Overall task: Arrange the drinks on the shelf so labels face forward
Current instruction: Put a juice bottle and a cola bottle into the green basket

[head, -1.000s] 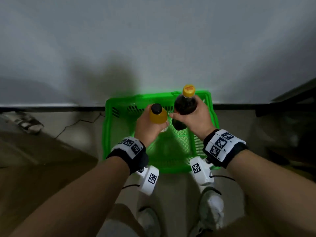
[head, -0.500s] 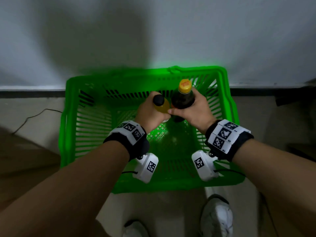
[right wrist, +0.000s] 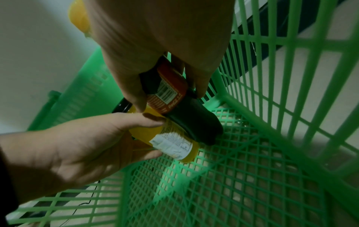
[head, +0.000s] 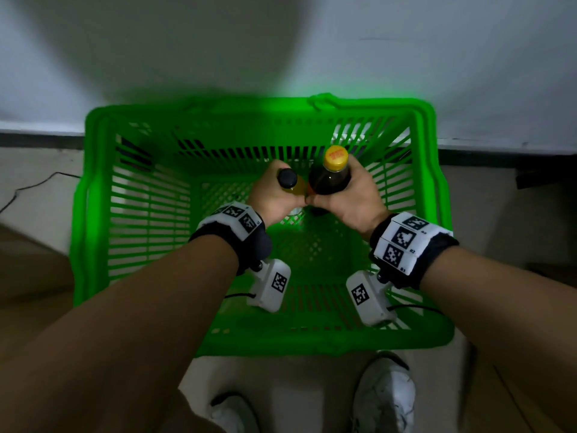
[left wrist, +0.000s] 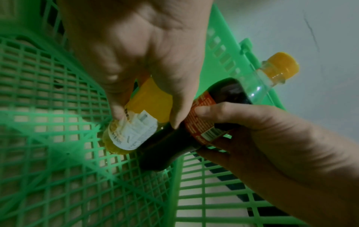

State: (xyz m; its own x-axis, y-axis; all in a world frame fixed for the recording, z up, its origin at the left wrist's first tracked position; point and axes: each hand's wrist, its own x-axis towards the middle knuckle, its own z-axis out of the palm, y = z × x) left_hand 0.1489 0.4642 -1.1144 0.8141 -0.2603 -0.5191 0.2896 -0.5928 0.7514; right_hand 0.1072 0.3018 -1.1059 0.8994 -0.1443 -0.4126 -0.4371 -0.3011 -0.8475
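My left hand point(head: 274, 198) grips a small orange-juice bottle point(head: 292, 184) with a black cap; its yellow and white label point(left wrist: 136, 122) shows in the left wrist view. Beside it, my right hand point(head: 349, 198) grips a dark cola bottle point(head: 329, 179) with an orange cap and a red label point(right wrist: 169, 90). The two bottles touch side by side, upright, low inside a green plastic basket point(head: 93, 214). The cola bottle's base point(right wrist: 200, 130) is close above the basket's mesh floor; whether it touches, I cannot tell.
The basket stands on a pale floor against a white wall point(head: 281, 42) with a dark skirting strip point(head: 40, 139). Apart from the two bottles, I see nothing inside the basket. My white shoes point(head: 384, 398) are just in front of it. A thin cable point(head: 34, 182) lies at left.
Both hands have gone down with the bottles, from above the basket's rim to deep inside it. The head view has come closer, so the basket looks much larger.
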